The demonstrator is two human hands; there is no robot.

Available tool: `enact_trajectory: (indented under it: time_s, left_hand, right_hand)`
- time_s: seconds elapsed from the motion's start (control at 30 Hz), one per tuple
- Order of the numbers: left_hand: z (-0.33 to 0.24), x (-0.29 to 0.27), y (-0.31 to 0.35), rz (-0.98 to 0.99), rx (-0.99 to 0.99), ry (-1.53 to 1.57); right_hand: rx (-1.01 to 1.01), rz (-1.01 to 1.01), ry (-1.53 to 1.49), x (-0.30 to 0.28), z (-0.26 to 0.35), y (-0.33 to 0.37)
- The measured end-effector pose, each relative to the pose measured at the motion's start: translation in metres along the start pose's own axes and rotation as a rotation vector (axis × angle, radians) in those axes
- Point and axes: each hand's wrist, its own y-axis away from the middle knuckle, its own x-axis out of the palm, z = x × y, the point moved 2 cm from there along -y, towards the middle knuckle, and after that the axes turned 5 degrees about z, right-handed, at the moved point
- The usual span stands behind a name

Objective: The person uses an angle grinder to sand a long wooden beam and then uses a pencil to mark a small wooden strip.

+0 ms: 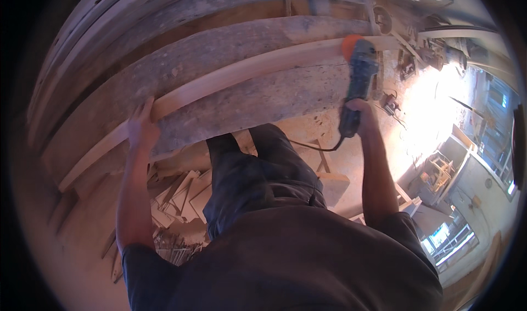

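The right hand [358, 109] is clamped on the handle of a blue power grinder [358, 72], its orange head resting on a pale wood strip [230, 76]. The left hand [141, 127] grips the strip's lower edge against the grey planks [258, 100].

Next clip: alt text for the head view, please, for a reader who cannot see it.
A person's right hand holds a blue and orange power tool against a long pale wooden strip lying on grey planks, while the left hand grips the strip's near edge. Wood offcuts litter the sawdusty floor below.
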Motion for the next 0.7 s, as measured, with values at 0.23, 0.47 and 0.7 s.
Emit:
enact_trajectory:
  time_s: [0.23,0.47,0.7]
  left_hand:
    - [-0.129,0.022,-0.042,-0.12,0.189,0.058]
    - [-0.245,0.034,0.018,-0.206,-0.035,0.615]
    - [-0.177,0.037,0.066,0.192,-0.733,2.064]
  right_hand:
    - [-0.041,0.033,-0.032,-0.01,0.019,-0.004]
    - [-0.017,0.261,0.157,0.103,-0.039,0.017]
    - [-0.127,0.589,0.818,0.298,-0.088,0.032]
